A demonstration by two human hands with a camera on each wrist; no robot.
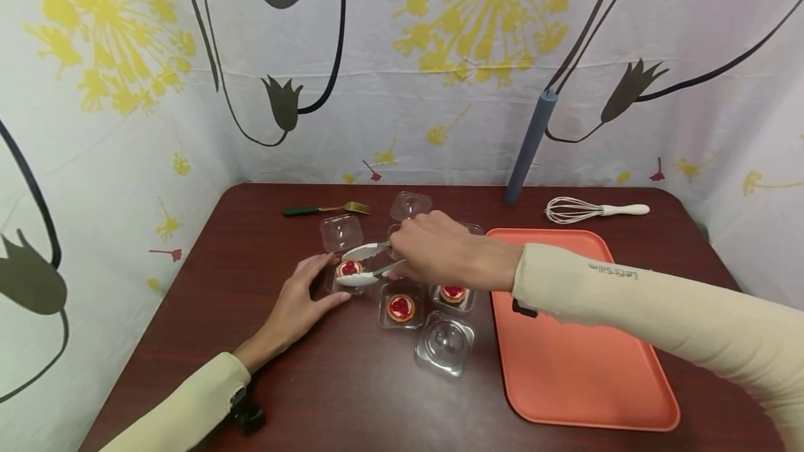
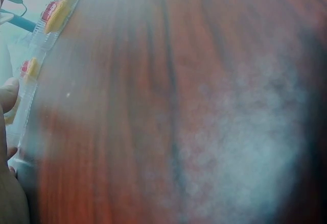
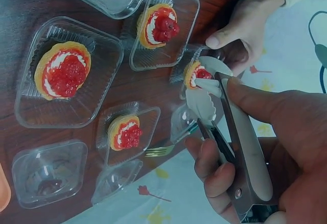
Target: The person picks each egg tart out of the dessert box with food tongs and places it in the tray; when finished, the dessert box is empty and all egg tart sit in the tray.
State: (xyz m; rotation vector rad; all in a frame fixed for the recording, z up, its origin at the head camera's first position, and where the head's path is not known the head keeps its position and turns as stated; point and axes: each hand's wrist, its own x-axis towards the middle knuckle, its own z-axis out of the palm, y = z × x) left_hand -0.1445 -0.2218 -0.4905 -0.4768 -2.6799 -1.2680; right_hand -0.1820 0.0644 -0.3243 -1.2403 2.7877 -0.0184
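My right hand (image 1: 433, 250) grips metal tongs (image 3: 250, 147) with pale tips. The tips stand apart on either side of a small fruit tart (image 1: 349, 268) with red topping and white cream. This tart sits in a clear plastic container (image 1: 356, 290). Around that container's left side, my left hand (image 1: 298, 309) holds it between thumb and fingers. Nearby, a second tart (image 1: 400, 307) and a third tart (image 1: 453, 293) sit in similar containers. Another tart (image 3: 124, 132) shows in the right wrist view, hidden behind my right hand in the head view.
Clear lids stand open behind the tarts, one lid (image 1: 342, 232) close by, and a lid (image 1: 446, 342) lies in front. An orange tray (image 1: 578, 361) is under my right forearm. Farther back are a green-handled fork (image 1: 326, 209), a whisk (image 1: 597, 209) and an upright blue-grey rod (image 1: 530, 148).
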